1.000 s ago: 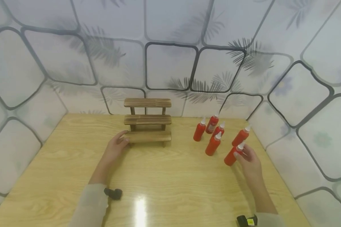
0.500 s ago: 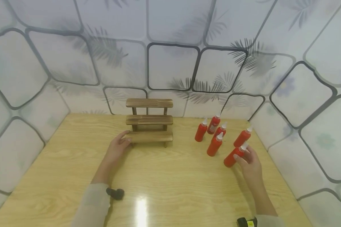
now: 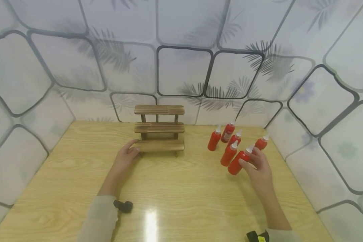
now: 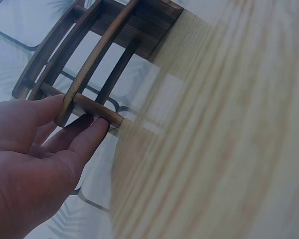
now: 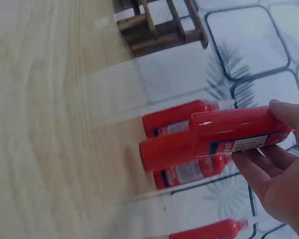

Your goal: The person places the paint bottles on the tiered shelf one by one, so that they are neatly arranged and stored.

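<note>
Right hand (image 3: 257, 164) grips a red bottle (image 3: 238, 161), lifted and tilted, just clear of the four other bottles (image 3: 228, 143) beyond its fingers. Left hand (image 3: 125, 157) has loosely extended fingers holding the lowest step's end of the wooden stepped rack (image 3: 159, 129). Judged step: carrying one bottle over to the rack. Next move likely calls for travel leftward, then uprighting over a step. Bare table (image 3: 181, 188) lies between the hands; steps look narrow, wall just behind.
</note>
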Available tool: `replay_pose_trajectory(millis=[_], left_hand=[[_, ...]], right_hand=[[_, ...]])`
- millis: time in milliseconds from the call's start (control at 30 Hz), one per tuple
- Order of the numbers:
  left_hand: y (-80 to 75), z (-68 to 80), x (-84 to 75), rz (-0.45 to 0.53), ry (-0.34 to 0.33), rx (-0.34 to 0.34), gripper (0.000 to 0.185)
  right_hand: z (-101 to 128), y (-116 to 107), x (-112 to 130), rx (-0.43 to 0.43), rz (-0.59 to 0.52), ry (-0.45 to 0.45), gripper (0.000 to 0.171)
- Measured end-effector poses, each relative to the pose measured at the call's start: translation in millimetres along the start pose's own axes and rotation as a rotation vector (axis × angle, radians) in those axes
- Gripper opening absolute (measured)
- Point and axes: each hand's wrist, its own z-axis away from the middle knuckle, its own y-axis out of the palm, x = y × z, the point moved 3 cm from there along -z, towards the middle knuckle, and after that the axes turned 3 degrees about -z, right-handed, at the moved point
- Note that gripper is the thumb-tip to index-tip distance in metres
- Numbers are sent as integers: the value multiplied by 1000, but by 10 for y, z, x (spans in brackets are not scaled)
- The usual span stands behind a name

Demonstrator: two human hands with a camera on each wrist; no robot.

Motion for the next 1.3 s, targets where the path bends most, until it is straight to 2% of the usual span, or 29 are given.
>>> replay_pose_trajectory(millis=[300, 467, 567, 667, 900, 1167, 1300], left_hand=[[-8, 18, 1, 29, 16, 5, 61], [9, 20, 2, 46, -11, -10, 60], [14, 20, 9, 47, -25, -21, 59], [14, 24, 8, 40, -17, -22, 60], [34, 9, 17, 77, -13, -5, 62], [40, 41, -16, 62, -34, -22, 59], [47, 35, 5, 77, -50, -19, 60]], right_hand=[[-52, 302, 300, 42, -51, -48, 67], [-136, 500, 434, 94, -46, -64, 68], [-216, 633, 516, 127, -53, -110, 66], [-320, 784, 606, 146, -115, -167, 64], [-579, 1161, 806, 179, -131, -219, 65], [-802, 1637, 1062, 235, -221, -371, 60], [-875, 1828, 1209, 265, -216, -383, 61]])
